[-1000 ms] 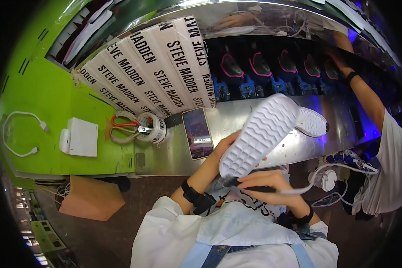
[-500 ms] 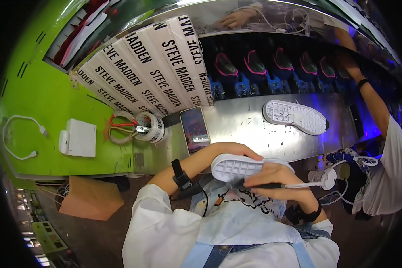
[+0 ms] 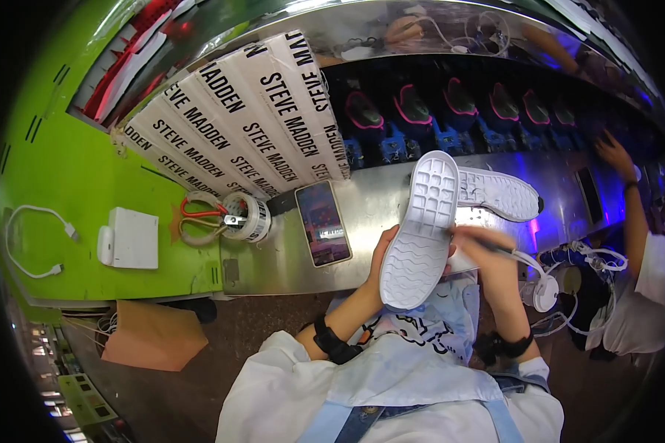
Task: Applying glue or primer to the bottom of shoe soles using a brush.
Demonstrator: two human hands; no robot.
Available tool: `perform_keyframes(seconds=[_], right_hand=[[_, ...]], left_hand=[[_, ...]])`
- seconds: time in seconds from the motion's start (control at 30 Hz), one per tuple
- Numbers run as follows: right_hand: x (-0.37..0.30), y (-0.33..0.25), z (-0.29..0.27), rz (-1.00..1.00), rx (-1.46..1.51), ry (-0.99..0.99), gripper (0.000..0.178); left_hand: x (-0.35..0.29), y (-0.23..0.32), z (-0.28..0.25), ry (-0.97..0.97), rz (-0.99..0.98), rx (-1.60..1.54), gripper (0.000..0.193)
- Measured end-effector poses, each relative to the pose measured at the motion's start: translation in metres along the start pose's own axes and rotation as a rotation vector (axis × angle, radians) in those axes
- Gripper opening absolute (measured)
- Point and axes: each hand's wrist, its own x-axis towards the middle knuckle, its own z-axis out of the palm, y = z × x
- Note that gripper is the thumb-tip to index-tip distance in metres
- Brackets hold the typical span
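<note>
A white shoe sole [image 3: 419, 244] stands tilted in front of me, its ridged tread facing up. My left hand [image 3: 386, 251] is closed around its left and lower side, and some fingers are hidden behind it. At the sole's right edge, my right hand [image 3: 484, 247] is blurred by motion. It grips a brush with a dark handle [image 3: 505, 249], whose tip I cannot make out. From the handle a white tube [image 3: 528, 260] runs to a round white container [image 3: 544, 293]. Partly behind the raised sole, a second white sole [image 3: 497, 193] lies on the metal bench [image 3: 373, 203].
Left on the bench are a phone [image 3: 324, 224], tape rolls [image 3: 253, 217] and red-handled scissors [image 3: 196, 203]. A large printed carton [image 3: 244, 118] stands behind them. Dark shoes with pink rims [image 3: 412, 103] line the back. At right, a co-worker's arm [image 3: 638, 210] reaches toward them.
The sole has swung from nearly level to upright and moved up over the bench. My left hand has moved from its far side to its left side. My right hand has moved up.
</note>
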Motion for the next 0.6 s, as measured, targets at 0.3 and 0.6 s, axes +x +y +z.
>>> perform_keyframes(seconds=[0.3,0.6], right_hand=[[-0.005,0.012,0.036,-0.457,-0.196,0.149,0.022],[-0.017,0.025,0.038,-0.364,-0.158,-0.335,0.017]], left_hand=[[-0.001,0.008,0.017,0.02,0.13,-0.036,0.073],[0.005,0.024,0.035,0.057,0.145,0.045,0.071]])
